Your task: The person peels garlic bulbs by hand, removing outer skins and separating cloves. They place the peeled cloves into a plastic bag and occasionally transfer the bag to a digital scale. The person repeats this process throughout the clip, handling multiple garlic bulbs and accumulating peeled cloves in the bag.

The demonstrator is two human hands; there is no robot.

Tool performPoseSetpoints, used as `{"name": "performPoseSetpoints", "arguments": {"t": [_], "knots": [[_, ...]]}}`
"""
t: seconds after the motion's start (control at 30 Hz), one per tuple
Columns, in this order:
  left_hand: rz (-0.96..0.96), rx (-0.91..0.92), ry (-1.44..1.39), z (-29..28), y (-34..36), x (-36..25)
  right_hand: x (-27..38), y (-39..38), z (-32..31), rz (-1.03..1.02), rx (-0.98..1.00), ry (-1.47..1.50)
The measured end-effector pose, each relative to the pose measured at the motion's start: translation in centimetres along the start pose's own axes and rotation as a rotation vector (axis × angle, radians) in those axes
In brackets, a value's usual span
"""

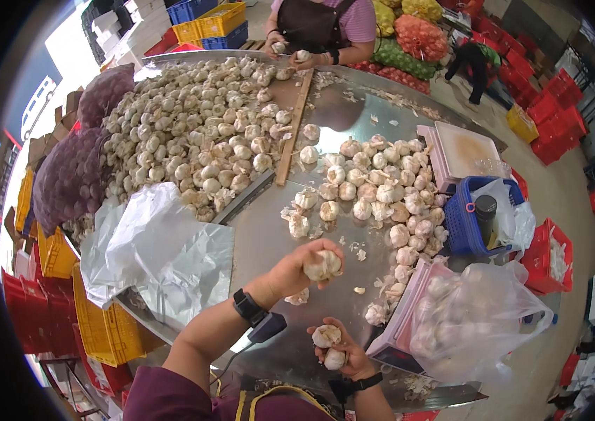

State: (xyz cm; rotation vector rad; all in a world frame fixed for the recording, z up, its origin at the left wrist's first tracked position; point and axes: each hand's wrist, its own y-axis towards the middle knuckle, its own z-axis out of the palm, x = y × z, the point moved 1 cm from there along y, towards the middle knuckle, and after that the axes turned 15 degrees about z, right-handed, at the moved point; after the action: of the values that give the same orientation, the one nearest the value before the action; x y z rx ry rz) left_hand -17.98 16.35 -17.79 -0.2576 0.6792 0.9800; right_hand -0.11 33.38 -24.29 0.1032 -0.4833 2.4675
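My left hand (292, 271) is raised above the metal tabletop (259, 242), its fingers wrapped round a garlic bulb (324, 266). Lower and nearer to me, my right hand (353, 356) is turned palm up. Two bulbs rest in it: an upper garlic bulb (327, 336) and a smaller-looking lower garlic bulb (335, 360), with the fingers curled about them. Beyond my hands lies a loose group of garlic bulbs (381, 191), curving down the table's right side. Papery skin flakes (360, 254) and a loose clove (359, 290) lie close to my left hand.
A large garlic heap (192, 126) sits behind a wooden strip (295, 130) and a metal bar (245, 196). Plastic sheeting (164, 238) covers the near left. To the right are a pink scale (399, 326) under a bagful of garlic (459, 316), and a blue basket (457, 217). A co-worker (322, 31) holds bulbs opposite.
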Motion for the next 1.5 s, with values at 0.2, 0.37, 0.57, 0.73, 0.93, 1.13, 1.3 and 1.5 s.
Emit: {"name": "performPoseSetpoints", "arguments": {"t": [0.2,0.37,0.57,0.73,0.93,1.13,1.3,1.5], "knots": [[0.187,0.137,0.483,4.4,-3.5,-1.9,-1.5,-0.9,2.3,-0.008,0.014,-0.064],[0.347,0.331,0.815,8.4,-5.4,-3.2,-1.8,-1.5,5.1,-0.018,0.029,-0.117],[0.260,0.344,0.712,10.4,-8.2,-2.4,-0.5,-2.6,7.3,-0.023,-0.166,-0.352],[0.329,0.444,0.903,10.0,-9.3,-2.5,-0.7,-2.2,9.5,-0.091,-0.286,-0.376],[0.317,0.483,1.076,9.9,-10.6,-2.9,-1.1,-1.6,10.2,-0.241,-0.365,-0.586],[0.383,0.578,1.289,8.8,-11.2,-2.5,-0.6,-2.3,12.0,-0.064,-0.290,-0.469],[0.430,0.545,1.312,8.9,-12.1,-1.0,-1.3,-2.8,10.4,-0.045,-0.235,-0.418],[0.324,0.521,1.277,8.6,-12.5,0.8,-2.6,-3.3,8.6,-0.026,-0.302,-0.367]]}}
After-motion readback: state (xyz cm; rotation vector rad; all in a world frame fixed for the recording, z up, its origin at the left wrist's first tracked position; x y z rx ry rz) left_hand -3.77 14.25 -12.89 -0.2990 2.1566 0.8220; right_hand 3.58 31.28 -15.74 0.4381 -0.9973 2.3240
